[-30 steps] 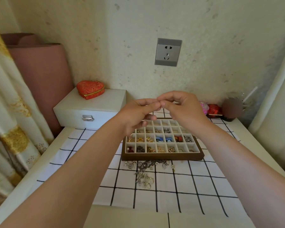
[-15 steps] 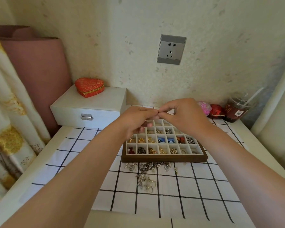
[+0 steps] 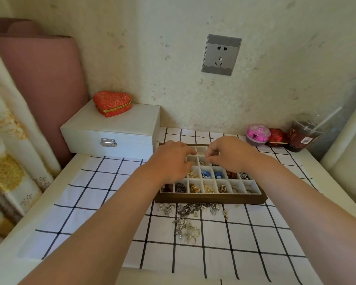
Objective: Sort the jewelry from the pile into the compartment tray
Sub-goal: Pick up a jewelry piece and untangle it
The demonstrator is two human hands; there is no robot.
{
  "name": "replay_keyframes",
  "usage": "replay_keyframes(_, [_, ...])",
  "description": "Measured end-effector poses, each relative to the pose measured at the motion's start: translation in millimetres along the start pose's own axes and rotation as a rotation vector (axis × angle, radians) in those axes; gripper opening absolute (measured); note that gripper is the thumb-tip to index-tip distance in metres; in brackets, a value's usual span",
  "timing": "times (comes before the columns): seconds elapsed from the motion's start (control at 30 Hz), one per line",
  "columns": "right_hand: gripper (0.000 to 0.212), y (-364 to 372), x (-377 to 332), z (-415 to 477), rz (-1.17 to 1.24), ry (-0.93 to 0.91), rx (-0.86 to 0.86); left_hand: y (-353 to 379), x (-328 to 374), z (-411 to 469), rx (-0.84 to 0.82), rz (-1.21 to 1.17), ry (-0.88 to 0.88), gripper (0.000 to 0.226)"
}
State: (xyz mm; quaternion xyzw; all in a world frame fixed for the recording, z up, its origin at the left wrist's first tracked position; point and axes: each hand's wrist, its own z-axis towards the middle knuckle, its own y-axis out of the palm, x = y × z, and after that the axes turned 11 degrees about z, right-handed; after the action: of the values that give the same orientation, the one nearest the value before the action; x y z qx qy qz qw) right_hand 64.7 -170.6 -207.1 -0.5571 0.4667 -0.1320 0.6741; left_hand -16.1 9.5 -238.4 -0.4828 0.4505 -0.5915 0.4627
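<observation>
Compartment tray (image 3: 210,199): a wooden frame with white dividers is set on the checked tablecloth (image 3: 103,182), near the back of the table.
Tray contents: gold pieces (image 3: 194,188), blue pieces (image 3: 206,174) and a dark metal piece (image 3: 180,187) are seen in separate compartments of the two front rows; the rear rows are largely hidden by the hands.
Jewelry pile (image 3: 189,210): silver-toned pieces are spread on the cloth just in front of the tray's front rim, with a smaller cluster nearer the person.
Left hand (image 3: 171,161): held over the tray's left side, fingers curled downward. Whether anything is gripped cannot be told.
Right hand (image 3: 228,155): held over the tray's rear middle compartments, fingertips (image 3: 209,159) drawn together and pointed down. A pinched piece cannot be confirmed; it is too small to make out.
Hand spacing: the two hands are close together but apart.
White latched box (image 3: 111,132): placed left of the tray against the wall, with a red heart-shaped box (image 3: 112,103) on its lid.
Right rear corner: a pink container (image 3: 258,133), a red item (image 3: 276,136) and a lidded drink cup (image 3: 302,134) with a straw are lined up.
Wall: a grey socket (image 3: 221,54) is mounted above the tray.
</observation>
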Motion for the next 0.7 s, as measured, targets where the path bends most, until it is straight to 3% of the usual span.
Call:
replay_keyframes(0.2, [0.015, 4, 4, 0, -0.010, -0.013, -0.042, 6, -6, -1, -0.044, 0.021, -0.012, 0.043])
replay_keyframes(0.47, [0.024, 3, -2, -1, -0.204, -0.010, -0.101, 8, -2, -1, -0.013, 0.011, 0.015, 0.040])
replay_keyframes(0.7, [0.020, 2, -6, -9, -0.194, -0.026, -0.044, 7, 1, -5, -0.009, 0.009, 0.024, 0.044])
